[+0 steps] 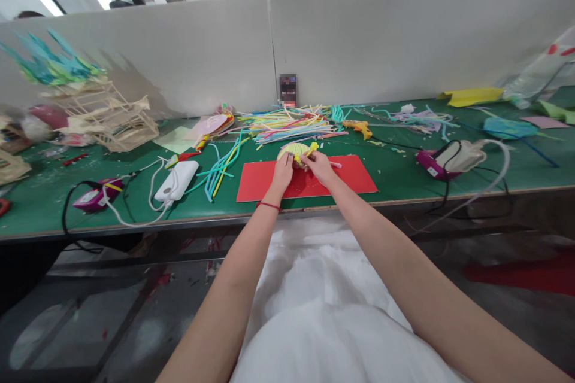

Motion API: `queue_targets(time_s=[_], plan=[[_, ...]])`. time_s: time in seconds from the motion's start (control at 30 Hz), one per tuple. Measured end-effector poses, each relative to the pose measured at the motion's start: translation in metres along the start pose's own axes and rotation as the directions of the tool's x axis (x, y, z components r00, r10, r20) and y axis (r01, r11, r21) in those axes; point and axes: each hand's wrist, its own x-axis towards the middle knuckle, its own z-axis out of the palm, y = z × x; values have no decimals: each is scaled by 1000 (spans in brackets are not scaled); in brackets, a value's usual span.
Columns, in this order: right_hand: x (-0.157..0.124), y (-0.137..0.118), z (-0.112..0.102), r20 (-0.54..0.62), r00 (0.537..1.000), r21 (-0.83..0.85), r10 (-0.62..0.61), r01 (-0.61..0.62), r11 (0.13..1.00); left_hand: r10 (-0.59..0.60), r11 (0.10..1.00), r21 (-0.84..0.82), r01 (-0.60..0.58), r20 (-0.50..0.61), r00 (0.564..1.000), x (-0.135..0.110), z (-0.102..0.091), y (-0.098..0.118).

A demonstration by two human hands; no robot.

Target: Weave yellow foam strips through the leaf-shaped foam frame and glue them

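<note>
A small pale-yellow wound craft piece [294, 150], with a brighter yellow knot-like part at its right, is held above a red board [260, 182]. My left hand [284, 169] closes on its left side, fingertips at the front. From the right, my right hand [318, 166] pinches at the yellow part. The fingers hide some of the piece, and its exact kind is unclear. A short pinkish strip [335, 164] sticks out beyond my right hand over the board.
Behind lies a heap of coloured pipe-cleaner-like strips [291, 125], with an orange-yellow glue gun [358, 128] to its right. Left are loose teal strips [220, 167], a white power bank [177, 181] and a purple device [99, 194]. A phone [288, 91] leans against the partition.
</note>
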Motion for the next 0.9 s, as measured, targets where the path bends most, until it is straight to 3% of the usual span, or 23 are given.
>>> queue_targets(time_s=[0.4,0.67,0.9], plan=[[0,0,1,-4,1000,56,-18,18,998,66,985,158,-72,45,997,0,-1,-1],[-1,-2,-1,-13,1000,-77,-6,5,997,135,967,212,-145,62,989,-1,1,-3],[0,-2,0,-7,1000,-147,-12,11,989,108,941,317,-123,63,992,-4,1,-2]])
